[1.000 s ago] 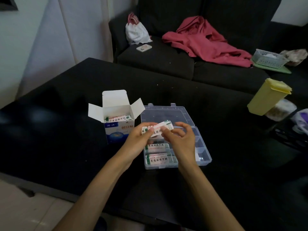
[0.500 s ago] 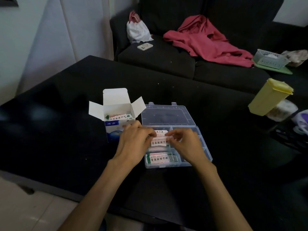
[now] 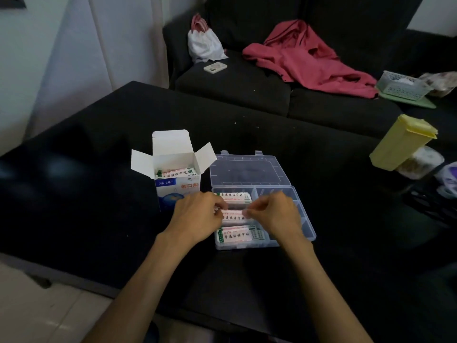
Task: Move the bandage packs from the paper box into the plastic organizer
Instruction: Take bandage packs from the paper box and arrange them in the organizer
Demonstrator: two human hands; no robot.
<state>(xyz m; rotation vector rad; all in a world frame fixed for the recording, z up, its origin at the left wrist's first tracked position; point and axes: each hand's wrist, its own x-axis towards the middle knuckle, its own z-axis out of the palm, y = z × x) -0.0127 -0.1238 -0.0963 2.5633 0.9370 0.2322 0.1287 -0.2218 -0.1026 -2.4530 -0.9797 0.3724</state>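
So, going left to right: the paper box (image 3: 176, 180) sits open on the table (image 3: 74, 194) with more bandage packs (image 3: 176, 172) inside. Left hand (image 3: 197, 214) pinches one end of the middle pack (image 3: 233, 216), right hand (image 3: 274, 214) pinches the other, lowering it into the plastic organizer (image 3: 305, 219) between two packs already seated. I'd keep it level, line it up with the dividers, press flat, then let go with both hands together so it doesn't tip.

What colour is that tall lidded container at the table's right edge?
Pale yellow, lid included; the container shows in the head view.
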